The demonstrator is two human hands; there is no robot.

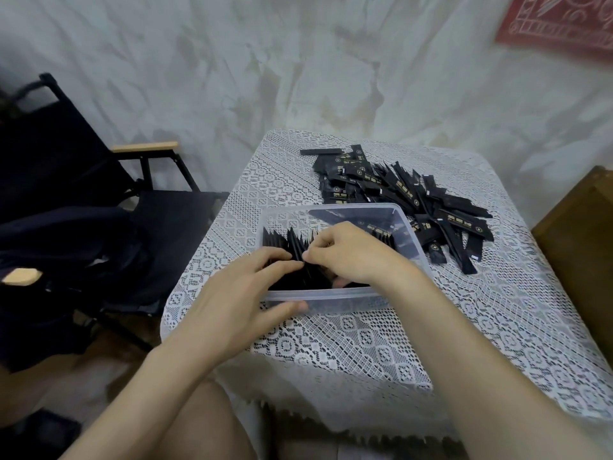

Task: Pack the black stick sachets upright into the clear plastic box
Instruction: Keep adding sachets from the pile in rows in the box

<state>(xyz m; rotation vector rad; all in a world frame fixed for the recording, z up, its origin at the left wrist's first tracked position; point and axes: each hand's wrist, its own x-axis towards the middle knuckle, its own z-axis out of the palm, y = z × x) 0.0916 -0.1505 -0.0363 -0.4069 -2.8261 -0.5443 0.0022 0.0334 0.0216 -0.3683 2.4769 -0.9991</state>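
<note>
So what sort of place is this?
Probably a room in someone's home: a white lace tablecloth, a black folding chair with wooden armrests beside it, and a red patterned hanging on the wall.

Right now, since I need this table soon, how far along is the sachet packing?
Done: a row of sachets stands upright in the left part of the box. In hand: the left hand presses on that row, thumb on the near wall, while the right hand pinches sachet tops beside it. Left: a large loose pile behind the box, so much remains.
</note>
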